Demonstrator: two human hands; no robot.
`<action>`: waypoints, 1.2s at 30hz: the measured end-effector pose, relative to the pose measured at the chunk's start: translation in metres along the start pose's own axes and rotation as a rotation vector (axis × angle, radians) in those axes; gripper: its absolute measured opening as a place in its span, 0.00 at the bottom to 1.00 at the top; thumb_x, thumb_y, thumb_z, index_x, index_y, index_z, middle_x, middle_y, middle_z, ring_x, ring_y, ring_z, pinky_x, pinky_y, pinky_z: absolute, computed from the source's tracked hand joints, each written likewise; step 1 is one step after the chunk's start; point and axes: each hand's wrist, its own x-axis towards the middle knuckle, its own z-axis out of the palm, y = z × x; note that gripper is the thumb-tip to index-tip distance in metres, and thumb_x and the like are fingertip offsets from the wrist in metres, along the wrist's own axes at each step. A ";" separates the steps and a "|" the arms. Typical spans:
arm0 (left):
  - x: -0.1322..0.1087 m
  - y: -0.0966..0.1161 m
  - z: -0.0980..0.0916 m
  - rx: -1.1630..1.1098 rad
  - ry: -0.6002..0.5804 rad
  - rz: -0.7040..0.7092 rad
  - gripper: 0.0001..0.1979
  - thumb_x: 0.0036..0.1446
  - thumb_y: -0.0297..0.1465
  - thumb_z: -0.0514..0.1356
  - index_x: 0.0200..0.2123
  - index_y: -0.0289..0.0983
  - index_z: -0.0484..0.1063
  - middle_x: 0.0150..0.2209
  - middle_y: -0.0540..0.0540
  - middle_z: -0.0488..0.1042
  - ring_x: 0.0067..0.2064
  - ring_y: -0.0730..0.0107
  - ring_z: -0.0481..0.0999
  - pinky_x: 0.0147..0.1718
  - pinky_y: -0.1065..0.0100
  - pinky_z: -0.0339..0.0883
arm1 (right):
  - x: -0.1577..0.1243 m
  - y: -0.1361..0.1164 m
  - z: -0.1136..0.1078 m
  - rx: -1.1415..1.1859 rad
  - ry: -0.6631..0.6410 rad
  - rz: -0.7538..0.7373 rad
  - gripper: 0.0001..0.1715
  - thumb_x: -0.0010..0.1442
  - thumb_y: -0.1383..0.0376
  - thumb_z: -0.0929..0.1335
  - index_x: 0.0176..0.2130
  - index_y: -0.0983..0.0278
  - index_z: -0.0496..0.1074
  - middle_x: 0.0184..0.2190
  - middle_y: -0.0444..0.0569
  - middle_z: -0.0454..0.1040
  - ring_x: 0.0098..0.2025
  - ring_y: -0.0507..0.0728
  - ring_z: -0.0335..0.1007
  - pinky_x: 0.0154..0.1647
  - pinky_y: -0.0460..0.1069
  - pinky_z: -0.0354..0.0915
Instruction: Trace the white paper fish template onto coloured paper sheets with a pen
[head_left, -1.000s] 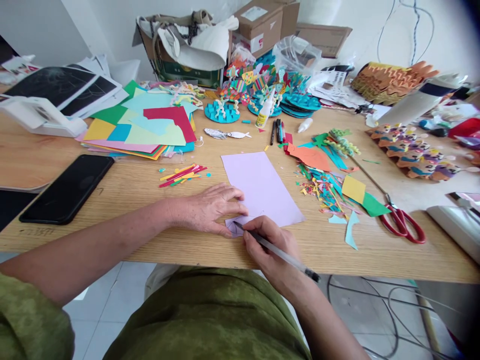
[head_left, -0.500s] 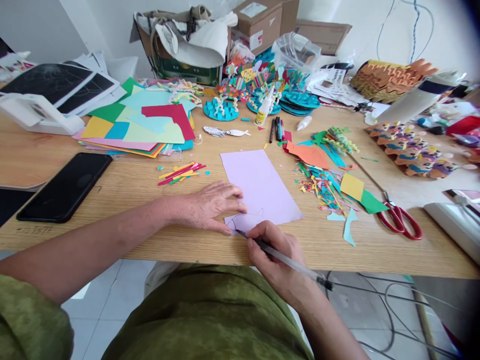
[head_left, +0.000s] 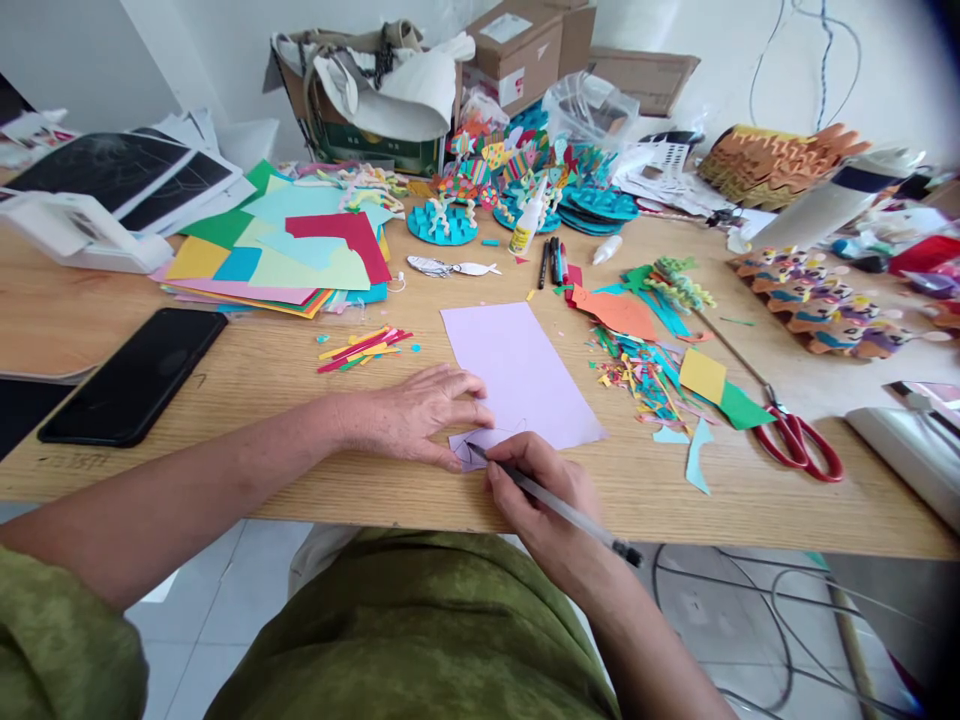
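A sheet of lilac paper [head_left: 517,365] lies near the table's front edge, with thin dark outlines drawn on its near left corner. My left hand [head_left: 420,412] rests flat with fingers spread, its fingertips on the paper's left side. In my right hand [head_left: 551,492] is a pen [head_left: 559,508] with a clear barrel and a dark grip. The pen's tip touches the drawn lines close to my left thumb. Part of the drawing is hidden behind my right fingers.
Left of the paper lie thin paper strips [head_left: 364,348], a black phone [head_left: 133,375] and stacked coloured paper [head_left: 300,250]. To the right are paper scraps [head_left: 645,375] and red-handled scissors [head_left: 799,440]. Markers [head_left: 555,262], a glue bottle [head_left: 527,222] and a fish cutout [head_left: 452,266] lie beyond the paper.
The pen tip and my right hand have shifted slightly up and to the left over the drawing. My left hand and the paper have stayed in place.
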 end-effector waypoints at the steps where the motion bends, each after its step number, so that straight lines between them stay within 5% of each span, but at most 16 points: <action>1: 0.000 0.000 0.000 0.002 0.004 0.004 0.21 0.55 0.40 0.57 0.50 0.38 0.64 0.52 0.38 0.57 0.55 0.55 0.57 0.55 0.56 0.50 | 0.001 0.000 0.001 0.001 0.002 -0.009 0.02 0.56 0.68 0.62 0.32 0.63 0.64 0.21 0.40 0.69 0.21 0.48 0.62 0.23 0.43 0.56; 28: 0.002 -0.002 0.002 -0.004 -0.006 -0.004 0.22 0.53 0.41 0.58 0.50 0.39 0.64 0.53 0.38 0.57 0.54 0.53 0.57 0.54 0.54 0.50 | -0.008 -0.004 -0.008 -0.005 -0.002 0.021 0.03 0.54 0.68 0.62 0.29 0.63 0.63 0.16 0.37 0.61 0.17 0.47 0.54 0.18 0.42 0.51; 36: 0.000 -0.002 -0.001 0.000 -0.022 0.030 0.20 0.57 0.40 0.54 0.51 0.39 0.63 0.53 0.38 0.57 0.55 0.55 0.56 0.55 0.54 0.49 | -0.007 0.000 0.001 -0.014 0.012 -0.011 0.02 0.55 0.68 0.62 0.31 0.62 0.64 0.19 0.40 0.67 0.20 0.48 0.61 0.21 0.43 0.55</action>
